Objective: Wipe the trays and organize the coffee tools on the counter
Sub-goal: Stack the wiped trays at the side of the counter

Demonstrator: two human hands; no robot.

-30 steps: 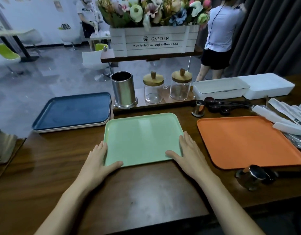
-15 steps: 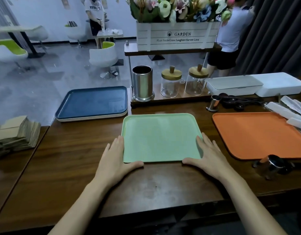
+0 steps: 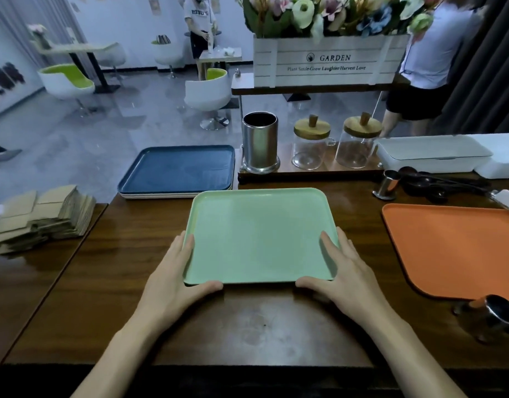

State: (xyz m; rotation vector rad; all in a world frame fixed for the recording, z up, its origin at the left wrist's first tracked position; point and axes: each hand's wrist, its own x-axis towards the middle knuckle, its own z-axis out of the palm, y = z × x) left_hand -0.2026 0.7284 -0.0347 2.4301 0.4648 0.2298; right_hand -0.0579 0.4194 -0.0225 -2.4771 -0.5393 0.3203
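A pale green tray [image 3: 259,237] lies flat on the wooden counter [image 3: 259,326] straight ahead of me. My left hand [image 3: 173,280] rests on its near left corner, fingers straight along the side and thumb along the near edge. At the near right corner my right hand [image 3: 345,280] lies the same way. An orange tray [image 3: 454,248] is to the right. A blue tray [image 3: 178,170] sits on a stack at the back left. Black measuring spoons [image 3: 431,185] and a small steel cup [image 3: 388,185] lie behind the orange tray.
A steel canister [image 3: 259,142] and two lidded glass jars [image 3: 310,147] stand on a wooden stand behind the green tray. White boxes [image 3: 431,156] sit at the back right, and a steel tool [image 3: 488,317] at the near right. Cardboard sleeves [image 3: 43,216] are stacked on the left.
The green tray has slid left under both hands, widening the gap to the orange tray. My view has swung left, bringing the cardboard stack into sight.
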